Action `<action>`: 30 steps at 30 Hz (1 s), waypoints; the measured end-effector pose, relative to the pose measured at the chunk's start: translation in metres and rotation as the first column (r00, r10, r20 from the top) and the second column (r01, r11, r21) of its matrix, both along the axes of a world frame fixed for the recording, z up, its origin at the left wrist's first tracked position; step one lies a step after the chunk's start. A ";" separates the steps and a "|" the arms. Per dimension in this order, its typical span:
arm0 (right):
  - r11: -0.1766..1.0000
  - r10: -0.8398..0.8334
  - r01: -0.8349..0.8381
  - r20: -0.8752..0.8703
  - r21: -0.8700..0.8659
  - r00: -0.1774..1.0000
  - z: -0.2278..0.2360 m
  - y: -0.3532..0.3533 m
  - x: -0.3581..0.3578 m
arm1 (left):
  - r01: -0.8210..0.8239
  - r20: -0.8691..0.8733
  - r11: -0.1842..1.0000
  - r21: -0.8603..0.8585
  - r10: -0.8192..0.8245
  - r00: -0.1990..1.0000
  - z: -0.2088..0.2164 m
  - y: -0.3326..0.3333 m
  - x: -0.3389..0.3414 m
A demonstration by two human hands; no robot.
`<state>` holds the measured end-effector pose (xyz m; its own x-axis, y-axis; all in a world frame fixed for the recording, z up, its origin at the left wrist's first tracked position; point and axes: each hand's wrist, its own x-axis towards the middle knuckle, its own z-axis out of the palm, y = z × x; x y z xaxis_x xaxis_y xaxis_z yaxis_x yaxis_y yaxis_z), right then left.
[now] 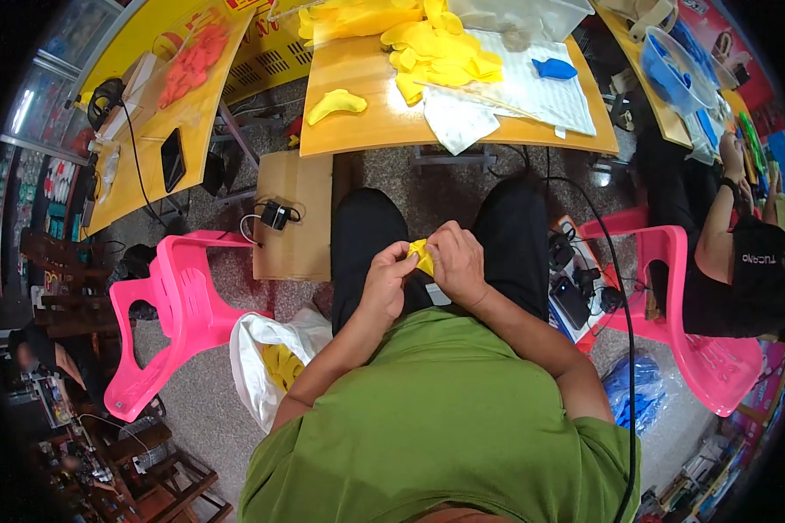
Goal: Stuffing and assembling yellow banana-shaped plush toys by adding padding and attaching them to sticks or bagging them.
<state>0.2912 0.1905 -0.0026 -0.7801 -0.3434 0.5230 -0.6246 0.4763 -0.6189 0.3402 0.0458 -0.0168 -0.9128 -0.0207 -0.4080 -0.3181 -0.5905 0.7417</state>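
Note:
Over my lap, both hands meet on a small yellow fabric piece (pixel 423 257). My left hand (pixel 385 277) pinches its left side between thumb and fingers. My right hand (pixel 459 263) is closed over its right side and hides much of it. On the table in front of me, a stuffed-looking yellow fabric piece (pixel 336 105) lies alone at the left. A heap of flat yellow fabric pieces (pixel 440 59) lies beside a white cloth (pixel 532 96), which bears a thin stick (pixel 488 102) and a small blue fish-shaped piece (pixel 555 69).
Pink chairs (pixel 183 296) stand on both sides of me. A white sack (pixel 257 366) with yellow pieces sits at my left. A black cable (pixel 626 349) hangs down my right side. Another person (pixel 715 261) sits at the right, near a clear basin (pixel 672 74). Cardboard (pixel 292 218) lies ahead-left.

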 end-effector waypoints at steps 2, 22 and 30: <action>1.000 -0.025 0.026 0.061 -0.016 0.998 -0.006 0.001 -0.003 | 0.217 -0.034 0.976 0.012 -0.216 0.976 0.002 -0.005 -0.002; 0.996 0.010 0.005 0.179 -0.087 0.984 0.012 0.009 -0.007 | 0.152 -0.068 0.978 0.140 -0.144 0.987 0.018 0.002 -0.006; 0.944 -0.017 0.129 0.345 -0.303 0.938 0.001 0.007 -0.006 | 0.118 0.048 0.986 0.122 -0.124 0.991 0.004 0.022 -0.004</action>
